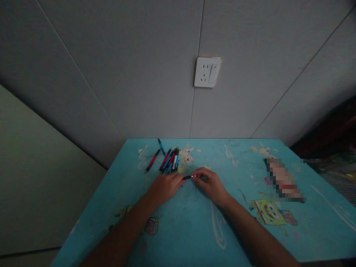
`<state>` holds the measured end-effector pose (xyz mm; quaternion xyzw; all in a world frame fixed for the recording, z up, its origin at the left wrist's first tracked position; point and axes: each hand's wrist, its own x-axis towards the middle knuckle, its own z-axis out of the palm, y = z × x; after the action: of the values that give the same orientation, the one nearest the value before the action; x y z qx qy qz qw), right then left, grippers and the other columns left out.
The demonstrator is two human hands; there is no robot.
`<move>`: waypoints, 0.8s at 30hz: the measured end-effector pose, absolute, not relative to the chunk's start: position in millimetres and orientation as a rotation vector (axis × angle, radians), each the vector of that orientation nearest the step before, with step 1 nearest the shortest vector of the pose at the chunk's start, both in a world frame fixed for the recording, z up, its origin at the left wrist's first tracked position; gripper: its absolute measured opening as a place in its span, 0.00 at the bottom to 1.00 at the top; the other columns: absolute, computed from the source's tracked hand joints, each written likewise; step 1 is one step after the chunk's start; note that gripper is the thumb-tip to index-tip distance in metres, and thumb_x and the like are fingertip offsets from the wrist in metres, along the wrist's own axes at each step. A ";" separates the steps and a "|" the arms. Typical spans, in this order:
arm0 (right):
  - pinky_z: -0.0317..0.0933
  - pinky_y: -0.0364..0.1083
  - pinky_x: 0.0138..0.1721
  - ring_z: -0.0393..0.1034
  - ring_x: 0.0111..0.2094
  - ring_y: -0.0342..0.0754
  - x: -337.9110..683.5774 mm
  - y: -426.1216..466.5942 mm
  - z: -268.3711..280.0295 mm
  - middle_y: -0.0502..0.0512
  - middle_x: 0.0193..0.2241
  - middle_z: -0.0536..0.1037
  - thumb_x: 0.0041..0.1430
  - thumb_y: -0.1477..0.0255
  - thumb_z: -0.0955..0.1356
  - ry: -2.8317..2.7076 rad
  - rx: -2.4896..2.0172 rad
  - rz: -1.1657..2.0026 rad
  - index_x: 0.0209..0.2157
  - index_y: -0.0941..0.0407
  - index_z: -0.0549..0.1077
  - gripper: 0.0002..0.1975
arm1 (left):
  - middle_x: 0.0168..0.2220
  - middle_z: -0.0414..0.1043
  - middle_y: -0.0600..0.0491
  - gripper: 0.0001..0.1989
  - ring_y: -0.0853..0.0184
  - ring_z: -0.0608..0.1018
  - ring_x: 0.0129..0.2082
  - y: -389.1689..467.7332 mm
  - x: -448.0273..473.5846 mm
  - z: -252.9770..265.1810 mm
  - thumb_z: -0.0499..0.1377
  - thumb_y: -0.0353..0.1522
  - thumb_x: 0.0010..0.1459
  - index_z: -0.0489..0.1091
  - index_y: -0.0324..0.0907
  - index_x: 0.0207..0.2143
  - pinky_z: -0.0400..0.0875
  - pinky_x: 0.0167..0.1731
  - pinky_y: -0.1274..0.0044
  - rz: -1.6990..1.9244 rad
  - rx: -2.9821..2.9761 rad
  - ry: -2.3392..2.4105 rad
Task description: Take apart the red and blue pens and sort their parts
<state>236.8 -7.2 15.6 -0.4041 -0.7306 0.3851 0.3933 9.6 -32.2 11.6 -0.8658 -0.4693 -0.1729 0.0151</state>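
My left hand (166, 186) is closed around a pen (187, 178) whose dark end sticks out to the right. Facing it, my right hand (209, 184) pinches at the pen's thin, silvery right end, its thumb and forefinger forming a small ring. Both hands are low over the blue table, close together. Just behind my left hand lies a loose pile of pens (170, 159) in black, pink, blue and white. One pink and black pen (152, 161) lies apart on the left, and a blue and black pen (161, 146) lies farther back.
The blue table (191, 233) has cartoon prints and backs onto a grey panelled wall (152, 74). A wall socket (207, 72) with a switch is above. On the right lies a flat, pixelated object (285, 180). A dark red item (328, 128) is beyond the right edge.
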 end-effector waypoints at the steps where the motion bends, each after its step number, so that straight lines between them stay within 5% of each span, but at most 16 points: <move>1: 0.64 0.46 0.41 0.70 0.35 0.47 238.4 -6.0 17.0 0.54 0.34 0.78 0.60 0.64 0.68 -1.850 -1.036 0.962 0.38 0.54 0.78 0.11 | 0.33 0.77 0.51 0.13 0.67 0.79 0.32 -32.1 9.1 11.6 0.51 0.38 0.68 0.72 0.43 0.44 0.69 0.29 0.78 -0.558 -2.695 -1.462; 8: 0.64 0.48 0.43 0.72 0.39 0.49 256.7 9.0 17.8 0.56 0.38 0.79 0.64 0.62 0.65 -1.804 -1.170 0.885 0.42 0.55 0.77 0.14 | 0.35 0.77 0.51 0.13 0.67 0.79 0.33 -30.8 5.5 12.7 0.51 0.38 0.68 0.71 0.43 0.44 0.70 0.31 0.78 -0.618 -2.691 -1.509; 16: 0.62 0.47 0.44 0.70 0.37 0.50 274.8 22.0 10.0 0.59 0.35 0.76 0.65 0.69 0.62 -2.195 -1.368 0.298 0.40 0.57 0.77 0.13 | 0.35 0.77 0.51 0.13 0.66 0.79 0.32 -30.8 6.7 13.0 0.50 0.38 0.68 0.71 0.43 0.43 0.72 0.31 0.77 -0.618 -2.683 -1.564; 24: 0.61 0.46 0.45 0.71 0.39 0.49 275.1 27.1 2.8 0.58 0.37 0.77 0.65 0.69 0.64 -2.235 -1.465 0.214 0.42 0.56 0.77 0.12 | 0.44 0.74 0.46 0.14 0.63 0.78 0.42 -27.2 8.6 4.8 0.48 0.33 0.69 0.67 0.40 0.53 0.74 0.45 0.71 -1.001 -2.622 -1.624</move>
<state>275.1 27.1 2.8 -0.5319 -0.8118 0.0776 0.2283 8.6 -27.2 4.8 -0.8077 -0.5002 -0.3082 -0.0503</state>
